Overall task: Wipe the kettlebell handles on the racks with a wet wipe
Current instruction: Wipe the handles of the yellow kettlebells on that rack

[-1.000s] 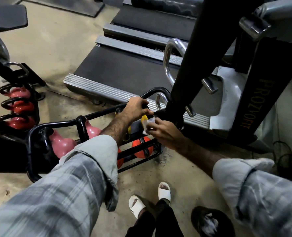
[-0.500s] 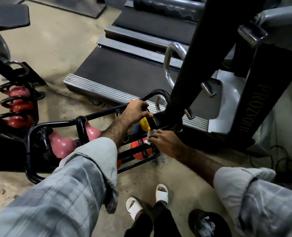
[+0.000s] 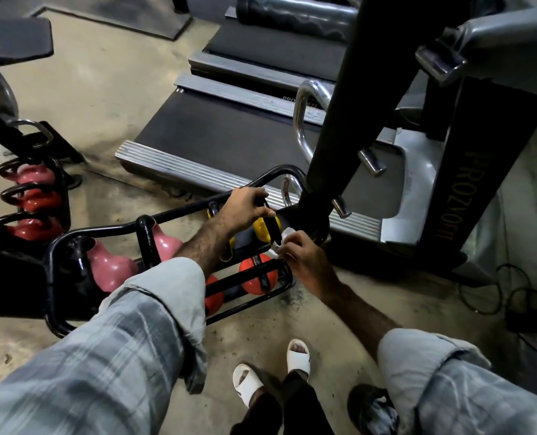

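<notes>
A low black tube rack (image 3: 103, 229) on the floor holds pink kettlebells (image 3: 110, 271), a yellow kettlebell (image 3: 262, 229) and orange ones (image 3: 254, 277). My left hand (image 3: 245, 208) grips the black handle of the yellow kettlebell near the rack's right end. My right hand (image 3: 298, 260) pinches a white wet wipe (image 3: 281, 243) against the lower part of that same black handle. The handle's lower end is hidden by my fingers.
A second black rack (image 3: 31, 196) with red and pink kettlebells stands at the left. A treadmill (image 3: 229, 142) lies just behind the rack, and a black machine post (image 3: 333, 127) rises beside my right hand. Cables (image 3: 512, 293) lie at the right. My sandalled feet (image 3: 273, 372) stand below.
My right hand with the wipe has slid down from the top of the yellow kettlebell's handle to lower on it. My left hand has kept its grip.
</notes>
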